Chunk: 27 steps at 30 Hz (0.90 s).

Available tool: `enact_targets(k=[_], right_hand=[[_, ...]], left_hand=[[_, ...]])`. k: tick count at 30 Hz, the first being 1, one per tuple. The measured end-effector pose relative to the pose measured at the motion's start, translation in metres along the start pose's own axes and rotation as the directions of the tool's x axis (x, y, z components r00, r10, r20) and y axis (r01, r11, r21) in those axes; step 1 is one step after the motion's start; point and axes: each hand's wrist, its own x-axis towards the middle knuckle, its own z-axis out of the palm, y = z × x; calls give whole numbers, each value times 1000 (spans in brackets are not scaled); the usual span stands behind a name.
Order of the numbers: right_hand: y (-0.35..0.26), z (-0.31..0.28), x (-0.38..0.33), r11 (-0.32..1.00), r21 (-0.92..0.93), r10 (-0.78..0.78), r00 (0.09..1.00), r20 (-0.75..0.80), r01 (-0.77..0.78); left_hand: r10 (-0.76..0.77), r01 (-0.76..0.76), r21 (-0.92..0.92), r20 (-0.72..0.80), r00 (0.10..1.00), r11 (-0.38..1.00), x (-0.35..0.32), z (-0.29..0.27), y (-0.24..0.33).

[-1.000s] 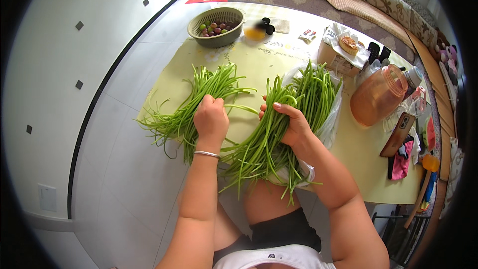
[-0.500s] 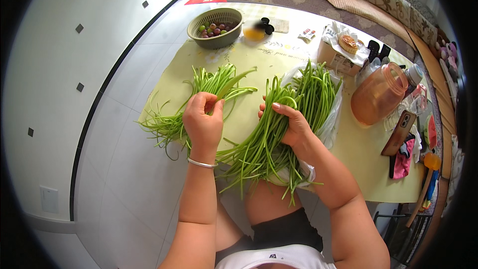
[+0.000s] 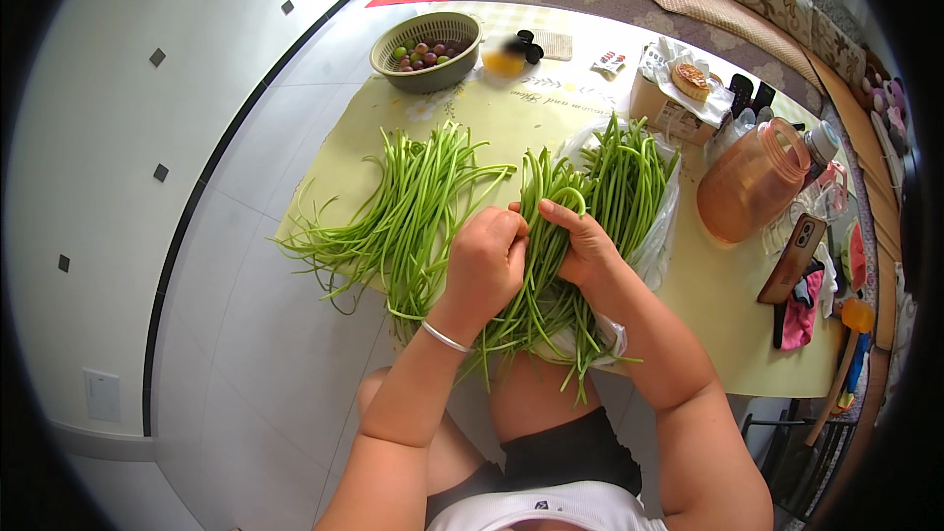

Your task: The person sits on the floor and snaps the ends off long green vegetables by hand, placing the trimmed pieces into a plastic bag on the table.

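Note:
My right hand [image 3: 590,251] is closed round a bunch of long, thin green vegetable stems [image 3: 536,280], its thumb lying across the front. Against the left side of that bunch, my left hand [image 3: 489,261] has its fingers pinched together; its fingertips are partly hidden, and it seems to grip stems there. A loose pile of similar green stems [image 3: 418,202] lies to the left on the table. More stems [image 3: 629,187] rest on a clear plastic bag [image 3: 664,226] just beyond my right hand. The lower ends of the held bunch hang toward the table's near edge.
A grey-green colander [image 3: 382,74] of grapes stands at the far left of the yellow-covered table [image 3: 728,334]. A carton [image 3: 664,113] with a round pastry, a reddish jar [image 3: 747,187], a phone [image 3: 792,258] and a pink cloth [image 3: 798,315] sit along the right side.
My left hand has moved right from the loose pile to the held bunch, and a broad green piece it pinched no longer shows. My right hand stays closed on the stems.

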Motion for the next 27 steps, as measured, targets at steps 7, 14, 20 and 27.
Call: enact_targets(k=[7,14,20,27], right_hand=[[0,3,-1,988,-114,-108,993,-44,103],[-3,13,-8,992,-100,-82,997,-13,81],[-5,9,-8,994,-68,-78,993,88,84],[-11,10,-16,985,-40,-150,949,276,168]], left_hand=[[-23,50,-151,180,983,987,3,-13,-3],[-346,352,18,249,905,936,-3,-32,-36],[-488,434,226,328,809,872,-4,-51,-56],[-448,409,183,308,839,894,-1,-61,-76]])
